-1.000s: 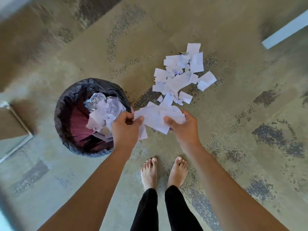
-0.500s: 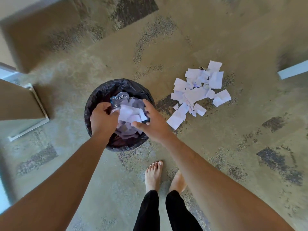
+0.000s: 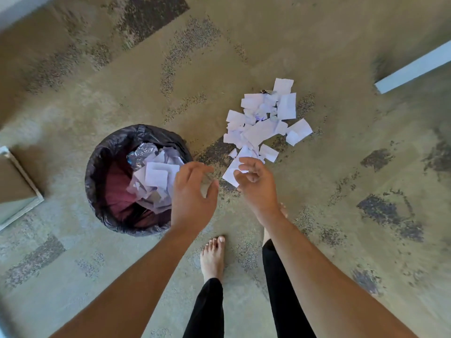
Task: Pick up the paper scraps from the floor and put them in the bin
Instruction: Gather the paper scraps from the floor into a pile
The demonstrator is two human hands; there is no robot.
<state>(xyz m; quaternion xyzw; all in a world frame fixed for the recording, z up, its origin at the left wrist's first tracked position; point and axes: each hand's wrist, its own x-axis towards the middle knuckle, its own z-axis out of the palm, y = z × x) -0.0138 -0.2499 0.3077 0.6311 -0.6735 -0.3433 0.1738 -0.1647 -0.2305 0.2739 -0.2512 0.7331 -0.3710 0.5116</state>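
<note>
A round bin (image 3: 102,172) lined with a black bag stands on the carpet at centre left, holding white paper scraps (image 3: 156,181) and some crumpled foil. A pile of white paper scraps (image 3: 261,128) lies on the floor to the bin's right. My left hand (image 3: 192,193) hovers over the bin's right rim, fingers spread, holding nothing. My right hand (image 3: 253,181) is between the bin and the pile, fingers loosely curled and apart, above the nearest scrap; nothing is gripped in it.
My bare feet (image 3: 212,259) and black trouser legs stand just below the hands. A flat board with a pale edge (image 3: 22,193) lies at the left. A pale strip (image 3: 412,67) lies at the upper right. Patterned carpet (image 3: 366,215) covers the floor.
Both hands carried a bundle of scraps over the bin and let it go inside. They have since come away to the right, towards the floor pile.
</note>
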